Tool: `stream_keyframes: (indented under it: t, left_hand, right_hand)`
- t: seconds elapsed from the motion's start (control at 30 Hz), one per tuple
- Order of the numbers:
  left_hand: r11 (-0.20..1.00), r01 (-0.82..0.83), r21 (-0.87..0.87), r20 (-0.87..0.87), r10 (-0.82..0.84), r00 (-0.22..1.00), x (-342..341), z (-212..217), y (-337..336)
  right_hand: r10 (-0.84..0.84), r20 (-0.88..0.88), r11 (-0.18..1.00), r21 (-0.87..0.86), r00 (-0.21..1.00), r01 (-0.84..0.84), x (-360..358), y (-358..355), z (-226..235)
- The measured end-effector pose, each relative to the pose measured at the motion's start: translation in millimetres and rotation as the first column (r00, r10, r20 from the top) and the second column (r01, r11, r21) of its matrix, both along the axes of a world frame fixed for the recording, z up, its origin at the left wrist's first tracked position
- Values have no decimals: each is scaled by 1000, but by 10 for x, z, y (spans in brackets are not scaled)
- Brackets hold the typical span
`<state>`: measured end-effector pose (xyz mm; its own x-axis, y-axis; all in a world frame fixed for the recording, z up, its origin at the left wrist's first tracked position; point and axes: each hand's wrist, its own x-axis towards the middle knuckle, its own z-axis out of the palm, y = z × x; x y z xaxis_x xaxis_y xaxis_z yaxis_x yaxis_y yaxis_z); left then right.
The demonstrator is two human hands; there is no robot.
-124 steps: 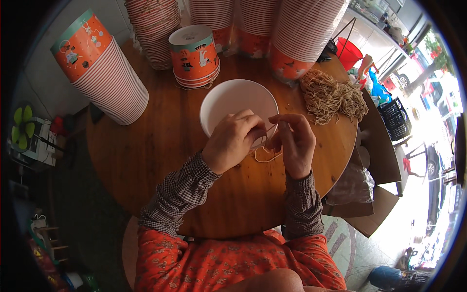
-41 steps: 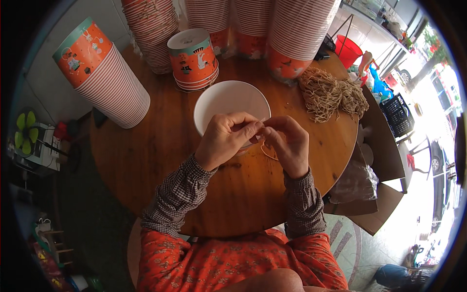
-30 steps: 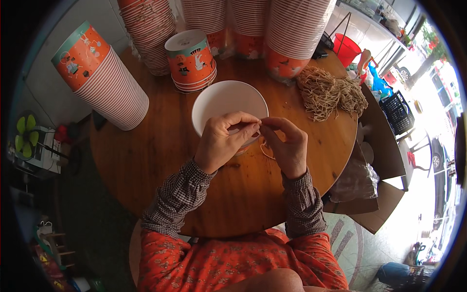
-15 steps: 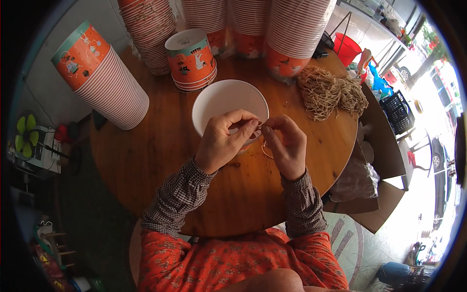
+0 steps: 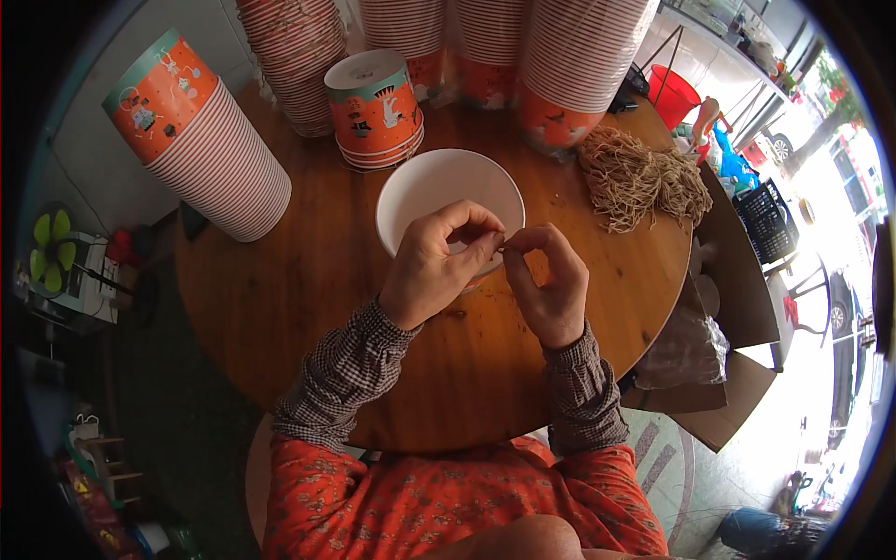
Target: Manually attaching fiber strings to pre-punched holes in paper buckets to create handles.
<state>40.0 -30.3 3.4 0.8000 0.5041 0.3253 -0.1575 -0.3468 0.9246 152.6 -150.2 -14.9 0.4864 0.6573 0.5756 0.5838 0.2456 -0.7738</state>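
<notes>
A white-lined paper bucket [image 5: 411, 191] stands upright in front of me, its open mouth facing up. My left hand [image 5: 431, 266] reaches over its near right rim, thumb and forefinger pinched together. Beside it, my right hand [image 5: 555, 285] pinches too, fingertips almost touching the left ones. Between them is a tiny bit of thin cord [image 5: 501, 248]; most of it is hidden by the fingers. To the right lies a heap of tan twisted cords [image 5: 635, 182].
Behind the bucket stands a short upside-down stack of orange buckets [image 5: 378, 117]. A tall tilted stack [image 5: 219, 154] leans at the left, and more wrapped stacks [image 5: 579, 65] line the back. An open cardboard box [image 5: 737, 280] adjoins the round wooden table [image 5: 448, 373] at right.
The loose cord loop that hung beside my right thumb no longer shows. Both hands remain pinched together at the rim, and the whole view has shifted slightly.
</notes>
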Motion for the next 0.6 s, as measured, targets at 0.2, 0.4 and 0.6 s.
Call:
stream_keyframes:
  t: [0.2, 0.4, 0.6]
  left_hand:
    - [994, 15, -109, 21, -13, 1000, 6, -33, 12]
    - [998, 29, -64, -31, -31, 999, -18, 33, -19]
    - [999, 0, -38, -103, -4, 995, -15, 54, -58]
  right_hand:
    - [-54, 34, 998, 45, 998, 52, 44, 18, -31]
    - [-74, 54, 996, 50, 996, 71, 48, 26, -20]
    - [-84, 82, 995, 62, 993, 79, 65, 36, -42]
